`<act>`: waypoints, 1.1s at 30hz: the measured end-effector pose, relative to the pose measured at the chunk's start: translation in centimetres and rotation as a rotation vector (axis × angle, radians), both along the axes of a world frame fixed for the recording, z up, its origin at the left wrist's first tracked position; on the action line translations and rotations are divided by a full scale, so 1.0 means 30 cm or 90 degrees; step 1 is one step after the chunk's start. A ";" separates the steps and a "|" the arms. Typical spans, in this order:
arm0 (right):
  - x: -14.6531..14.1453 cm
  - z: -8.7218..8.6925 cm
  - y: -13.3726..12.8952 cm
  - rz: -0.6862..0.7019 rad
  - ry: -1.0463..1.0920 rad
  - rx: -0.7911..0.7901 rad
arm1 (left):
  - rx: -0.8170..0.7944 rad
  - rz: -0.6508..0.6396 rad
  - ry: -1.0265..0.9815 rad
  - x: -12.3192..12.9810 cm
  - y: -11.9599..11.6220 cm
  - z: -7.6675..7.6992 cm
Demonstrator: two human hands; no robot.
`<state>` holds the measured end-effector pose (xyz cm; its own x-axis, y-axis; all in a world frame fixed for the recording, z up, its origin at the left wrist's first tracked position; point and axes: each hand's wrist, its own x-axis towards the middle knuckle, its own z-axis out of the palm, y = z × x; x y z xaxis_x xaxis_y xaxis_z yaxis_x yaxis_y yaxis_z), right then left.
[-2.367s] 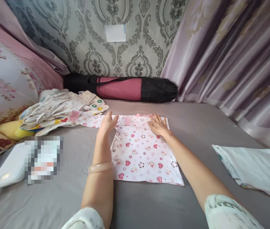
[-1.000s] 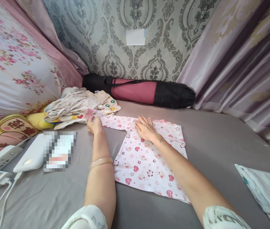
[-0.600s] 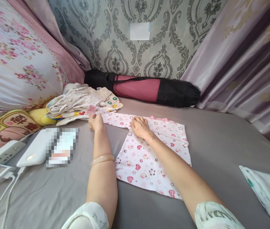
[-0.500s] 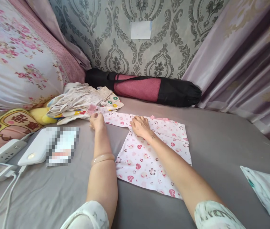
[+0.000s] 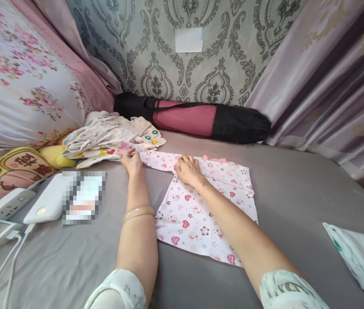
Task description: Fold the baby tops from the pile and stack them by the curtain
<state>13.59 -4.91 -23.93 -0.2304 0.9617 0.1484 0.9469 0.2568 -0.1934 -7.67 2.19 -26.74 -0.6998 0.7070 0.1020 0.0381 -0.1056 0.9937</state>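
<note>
A white long-sleeved child's shirt with pink hearts and flowers lies flat on the grey sheet, one sleeve stretched leftward to a pink cuff. Beside that cuff is my left hand, its fingers loosened and apart at the sleeve's end. At the sleeve's shoulder end, my right hand grips the cloth with bent fingers pressed down on it. Pink frill shows along the far edge. My right forearm covers part of the shirt's body and lower right edge.
Crumpled clothes are heaped behind my left hand. A black and pink rolled bag lies along the wall. On the left are a power strip, a white power bank and cables. Folded pale cloth lies at right.
My left hand's fingers have loosened and spread slightly at the sleeve's end. My right hand and the shirt stay almost where they were.
</note>
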 end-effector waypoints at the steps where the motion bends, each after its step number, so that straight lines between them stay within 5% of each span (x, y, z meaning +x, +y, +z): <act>1: -0.001 0.002 0.001 -0.001 -0.001 -0.004 | -0.009 0.008 -0.052 0.008 0.001 0.007; 6: -0.004 0.017 0.009 -0.009 -0.015 -0.056 | 0.051 -0.013 -0.226 0.022 0.013 0.043; 12: -0.010 0.057 0.048 -0.028 -0.034 -0.170 | 0.180 -0.124 -0.224 0.010 0.004 0.134; 22: -0.023 0.081 0.067 -0.041 -0.007 -0.201 | 0.268 -0.312 -0.011 0.180 -0.077 0.267; 25: 0.038 0.071 0.043 -0.012 0.135 -0.141 | 0.276 -0.361 0.039 0.253 -0.098 0.276; 28: 0.129 0.073 0.005 -0.082 0.388 -0.087 | 0.286 -0.422 0.095 0.335 -0.108 0.270; 33: 0.290 0.095 -0.079 -0.255 0.921 -0.241 | 0.281 -0.521 0.210 0.492 -0.133 0.219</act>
